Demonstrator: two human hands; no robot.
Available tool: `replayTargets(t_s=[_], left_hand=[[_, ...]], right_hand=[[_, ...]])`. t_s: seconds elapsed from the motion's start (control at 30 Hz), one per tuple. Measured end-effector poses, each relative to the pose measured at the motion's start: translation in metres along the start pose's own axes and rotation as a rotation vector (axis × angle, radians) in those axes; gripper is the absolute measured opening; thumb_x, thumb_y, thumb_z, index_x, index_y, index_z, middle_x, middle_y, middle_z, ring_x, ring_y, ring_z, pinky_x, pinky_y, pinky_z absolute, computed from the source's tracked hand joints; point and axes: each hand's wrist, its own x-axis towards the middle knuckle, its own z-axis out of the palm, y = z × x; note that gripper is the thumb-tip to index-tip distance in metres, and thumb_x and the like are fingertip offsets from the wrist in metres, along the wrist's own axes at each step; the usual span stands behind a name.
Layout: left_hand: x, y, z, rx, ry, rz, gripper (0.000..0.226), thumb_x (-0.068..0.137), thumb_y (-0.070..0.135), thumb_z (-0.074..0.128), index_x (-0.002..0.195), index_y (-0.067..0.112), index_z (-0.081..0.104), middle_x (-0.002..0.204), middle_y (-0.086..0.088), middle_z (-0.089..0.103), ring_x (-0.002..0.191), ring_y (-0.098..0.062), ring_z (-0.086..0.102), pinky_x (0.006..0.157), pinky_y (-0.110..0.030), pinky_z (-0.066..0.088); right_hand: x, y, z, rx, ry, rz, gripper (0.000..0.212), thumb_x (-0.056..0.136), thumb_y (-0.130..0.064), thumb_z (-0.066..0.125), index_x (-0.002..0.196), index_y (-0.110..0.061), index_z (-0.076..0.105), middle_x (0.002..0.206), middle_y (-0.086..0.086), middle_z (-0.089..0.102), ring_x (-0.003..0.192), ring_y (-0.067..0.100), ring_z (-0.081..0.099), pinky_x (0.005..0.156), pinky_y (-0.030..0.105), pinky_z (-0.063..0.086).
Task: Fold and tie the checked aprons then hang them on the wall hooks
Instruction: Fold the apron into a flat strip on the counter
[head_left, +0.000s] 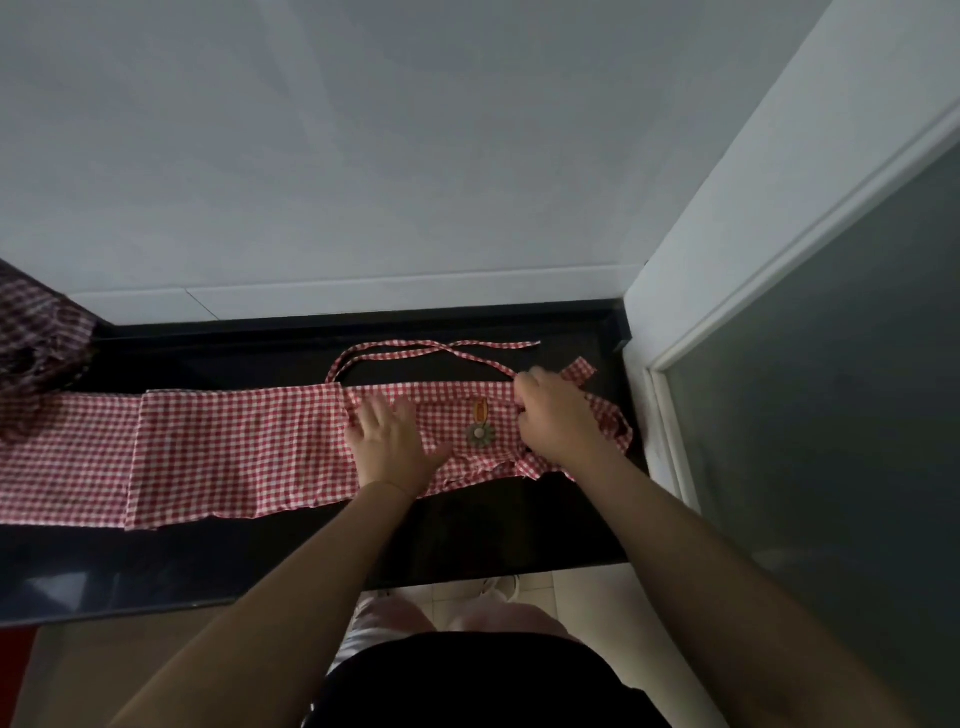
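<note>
at the far left, a second checked cloth (36, 353) hangs or lies bunched in shadow, dark red and white, at the edge of the black counter (467, 525). i cannot tell if it is another apron.

from there the checked apron (234, 452) lies flat along the counter as a long band, folded lengthwise, and runs from the left border of the view to the right end of the counter. one folded layer ends in a straight vertical edge near the left part of the band.

my left hand (392, 441) rests on the middle of the apron, palm down, fingers straight and spread, pressing the cloth on the counter. it grips nothing.

just right of this hand, on the cloth between my two hands, there is a small orange label (480, 410) and under it a round flower-shaped ornament (479, 433).

behind the apron, near the white wall (363, 156), the thin strap (415, 349) makes a long loop on the counter, and one end of it comes down to my right hand.

my right hand (558, 415) is at the right end of the apron, fingers curled, and it grips the cloth there together with the strap, so the fabric is gathered under and around it. a short wide strip of the apron sticks out just behind this hand.

at the far right stands a frosted glass door (831, 415) in a white frame.
</note>
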Motion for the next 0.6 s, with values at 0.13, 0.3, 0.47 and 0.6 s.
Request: replayTargets(t_s=[0.13, 0.3, 0.47, 0.6], left_hand=[[-0.007, 0.026, 0.013, -0.085, -0.135, 0.206, 0.066, 0.090, 0.062, 0.051, 0.144, 0.029, 0.034, 0.153, -0.010, 0.023, 0.141, -0.035, 0.024, 0.107, -0.055, 0.036], [-0.004, 0.027, 0.016, 0.011, -0.238, 0.166, 0.090, 0.086, 0.070, 0.052, 0.155, 0.028, 0.012, 0.163, -0.014, 0.001, 0.148, -0.043, 0.005, 0.112, -0.063, 0.025], [0.001, 0.027, 0.010, 0.016, -0.269, 0.156, 0.098, 0.082, 0.067, 0.061, 0.155, 0.027, 0.009, 0.163, -0.016, -0.002, 0.148, -0.045, 0.002, 0.113, -0.063, 0.025], [0.002, 0.027, 0.008, 0.039, -0.307, 0.176, 0.102, 0.079, 0.063, 0.068, 0.155, 0.032, 0.007, 0.163, -0.017, -0.006, 0.148, -0.046, -0.002, 0.114, -0.064, 0.024]], right_hand=[[-0.013, -0.005, -0.001, 0.065, -0.416, 0.013, 0.017, 0.094, -0.035, 0.058, 0.093, -0.019, 0.058, 0.081, -0.008, 0.056, 0.084, 0.016, 0.058, 0.081, 0.030, 0.042], [-0.018, 0.013, -0.007, -0.068, -0.622, 0.078, 0.021, 0.092, -0.033, 0.065, 0.105, -0.017, 0.065, 0.107, 0.001, 0.065, 0.108, 0.023, 0.059, 0.097, 0.039, 0.039], [-0.018, 0.033, -0.004, -0.367, -0.488, 0.134, 0.036, 0.094, -0.023, 0.058, 0.129, -0.014, 0.057, 0.132, 0.009, 0.057, 0.120, 0.029, 0.053, 0.096, 0.031, 0.045], [-0.016, 0.034, -0.010, -0.348, -0.614, 0.334, 0.055, 0.094, -0.037, 0.061, 0.141, -0.012, 0.047, 0.147, 0.011, 0.045, 0.135, 0.029, 0.042, 0.112, 0.037, 0.030]])
